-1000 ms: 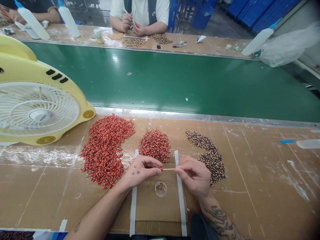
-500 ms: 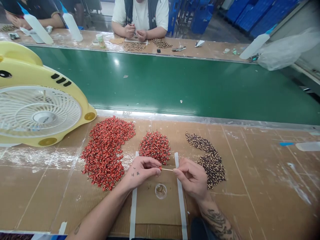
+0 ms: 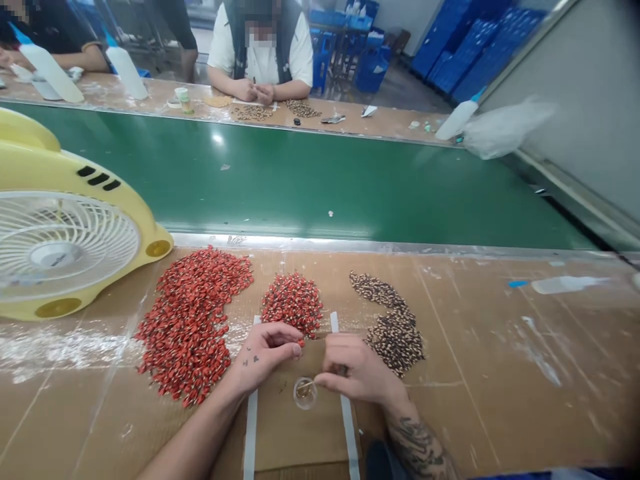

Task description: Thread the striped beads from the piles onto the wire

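Observation:
My left hand pinches a small red bead between thumb and fingertips. My right hand is shut on a thin wooden stick, whose tip reaches down to a small clear cup holding a little amber liquid. The cup sits on a cardboard sheet edged by white tape strips. Beyond my hands lie a small pile of red beads, a larger red pile to the left, and a dark speckled bead pile to the right.
A yellow and white desk fan stands at the left of my dusty brown workbench. A green conveyor belt runs beyond it. Across the belt, a co-worker handles beads at another bench, with white squeeze bottles nearby.
My right hand has moved down and left, bringing the stick from the red bead to the clear cup. The camera view has also swung slightly, shifting the scene left.

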